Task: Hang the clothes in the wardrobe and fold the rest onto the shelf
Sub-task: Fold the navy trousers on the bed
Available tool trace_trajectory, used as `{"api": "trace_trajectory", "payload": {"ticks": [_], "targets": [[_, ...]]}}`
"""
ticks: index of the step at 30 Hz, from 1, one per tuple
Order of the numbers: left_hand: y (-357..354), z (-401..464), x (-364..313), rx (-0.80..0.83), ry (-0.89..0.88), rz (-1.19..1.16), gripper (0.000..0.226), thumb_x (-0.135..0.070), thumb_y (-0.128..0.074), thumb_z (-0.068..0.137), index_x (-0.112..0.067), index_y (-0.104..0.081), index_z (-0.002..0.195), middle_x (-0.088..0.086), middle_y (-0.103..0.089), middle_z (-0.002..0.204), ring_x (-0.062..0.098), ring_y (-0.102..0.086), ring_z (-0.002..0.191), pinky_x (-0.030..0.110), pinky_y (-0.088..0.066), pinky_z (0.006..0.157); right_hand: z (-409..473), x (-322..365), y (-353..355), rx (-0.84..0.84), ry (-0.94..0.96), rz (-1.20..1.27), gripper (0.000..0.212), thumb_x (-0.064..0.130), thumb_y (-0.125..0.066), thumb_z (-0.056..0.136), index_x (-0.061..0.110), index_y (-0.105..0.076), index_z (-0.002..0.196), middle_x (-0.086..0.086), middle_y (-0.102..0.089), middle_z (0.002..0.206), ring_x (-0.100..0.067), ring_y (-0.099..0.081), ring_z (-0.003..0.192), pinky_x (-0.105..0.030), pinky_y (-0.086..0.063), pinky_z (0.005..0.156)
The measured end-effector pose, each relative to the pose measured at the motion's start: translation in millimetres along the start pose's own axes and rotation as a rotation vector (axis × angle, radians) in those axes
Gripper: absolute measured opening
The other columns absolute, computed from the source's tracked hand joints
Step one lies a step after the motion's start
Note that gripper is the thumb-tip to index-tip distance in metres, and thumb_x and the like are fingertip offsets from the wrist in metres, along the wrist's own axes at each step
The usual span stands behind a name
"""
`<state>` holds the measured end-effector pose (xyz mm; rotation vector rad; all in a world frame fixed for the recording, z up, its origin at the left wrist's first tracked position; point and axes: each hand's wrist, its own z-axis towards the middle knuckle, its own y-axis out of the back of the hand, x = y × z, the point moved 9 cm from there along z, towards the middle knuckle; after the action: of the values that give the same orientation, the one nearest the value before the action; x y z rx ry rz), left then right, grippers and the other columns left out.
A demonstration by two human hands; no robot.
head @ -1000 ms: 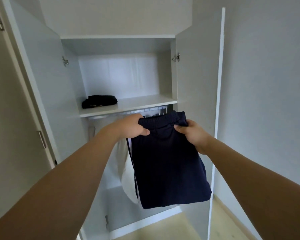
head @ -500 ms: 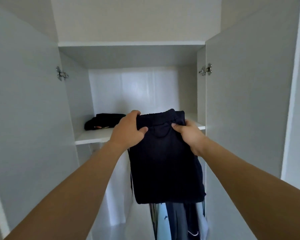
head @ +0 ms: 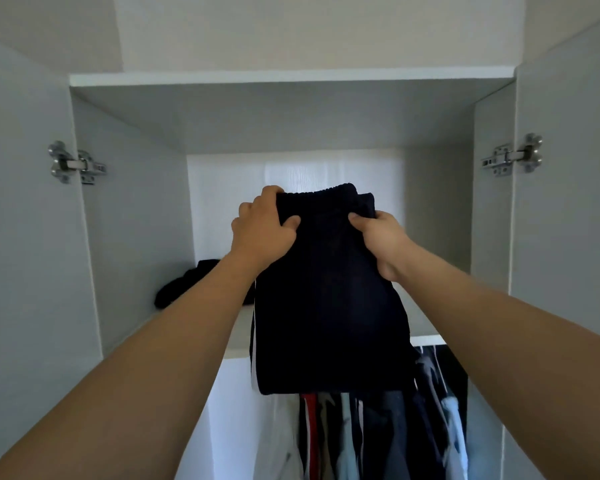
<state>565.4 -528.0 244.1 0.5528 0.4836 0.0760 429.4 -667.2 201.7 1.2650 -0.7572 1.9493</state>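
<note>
Hands: your left hand (head: 262,230) and right hand (head: 383,237) pinch the trousers (head: 326,292) at the waistband.
Handling: soft, light, likely floppy; support underneath.

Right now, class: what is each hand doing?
Left hand: grips the folded dark trousers at the waistband.
Right hand: grips the same trousers.

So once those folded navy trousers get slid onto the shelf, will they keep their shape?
Probably not rigidly: the folded navy trousers hang limp below the left hand and right hand, so they look floppy. They seem light. On the smooth shelf the fold may slump or spread.
</note>
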Motion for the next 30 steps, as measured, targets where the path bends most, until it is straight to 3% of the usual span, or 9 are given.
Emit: {"api": "trace_trajectory", "payload": {"ticks": [6,12,16,20,26,30], "targets": [[-84.2,92.1,52.2,0.136,0.012,0.022,0.045,-0.036,-0.053,0.092,-0.023,-0.037,0.132,0.003,-0.054,0.118,0.027,-0.040,0.117,0.041,-0.037,0.096,113.6,-46.9,-0.8,-0.106,-0.048,-0.057,0.018,0.020,-0.055,0.095,0.007,-0.060,0.106,-0.012,-0.067,0.100,-0.025,-0.067,0.083,-0.033,-0.056,0.066],[-192.8,145.3,123.2,0.365,0.099,0.077,0.046,-0.038,-0.049,0.094,-0.019,-0.035,0.134,0.009,-0.049,0.123,0.031,-0.041,0.119,0.044,-0.038,0.101,215.7,-135.2,5.8,-0.215,-0.177,-0.296,0.033,0.019,-0.057,0.093,-0.001,-0.055,0.118,-0.015,-0.063,0.111,-0.030,-0.063,0.096,-0.036,-0.053,0.080],[-276.5,151.2,182.5,0.577,0.213,0.117,0.050,-0.038,-0.050,0.090,-0.016,-0.035,0.132,0.013,-0.050,0.127,0.033,-0.043,0.121,0.043,-0.037,0.102,255.0,-194.6,10.6,-0.211,-0.276,-0.650,0.009,0.009,-0.046,0.092,0.002,-0.048,0.086,-0.012,-0.055,0.088,-0.027,-0.056,0.084,-0.031,-0.043,0.073],[-337.8,148.0,216.8,0.754,0.275,0.126,0.058,-0.030,-0.049,0.090,-0.009,-0.026,0.139,0.016,-0.054,0.127,0.035,-0.047,0.121,0.044,-0.035,0.107,284.2,-243.5,9.6,-0.144,-0.339,-0.935,0.026,0.004,-0.041,0.091,0.009,-0.035,0.067,-0.004,-0.042,0.070,-0.015,-0.041,0.060,-0.028,-0.037,0.067],[-380.5,174.6,244.6,0.776,0.246,0.218,0.051,-0.028,-0.045,0.095,-0.005,-0.027,0.137,0.017,-0.054,0.129,0.034,-0.049,0.121,0.041,-0.034,0.106,330.9,-277.9,0.1,-0.056,-0.360,-1.109,0.027,0.005,-0.041,0.092,0.011,-0.035,0.067,-0.003,-0.040,0.070,-0.015,-0.042,0.062,-0.027,-0.037,0.069],[-397.7,194.1,260.1,0.747,0.226,0.273,0.051,-0.031,-0.042,0.098,-0.007,-0.025,0.139,0.019,-0.049,0.135,0.037,-0.039,0.129,0.038,-0.033,0.103,358.8,-290.4,-6.4,-0.033,-0.354,-1.127,0.026,0.004,-0.039,0.091,0.012,-0.036,0.067,-0.001,-0.041,0.071,-0.013,-0.039,0.059,-0.023,-0.032,0.054]]}}
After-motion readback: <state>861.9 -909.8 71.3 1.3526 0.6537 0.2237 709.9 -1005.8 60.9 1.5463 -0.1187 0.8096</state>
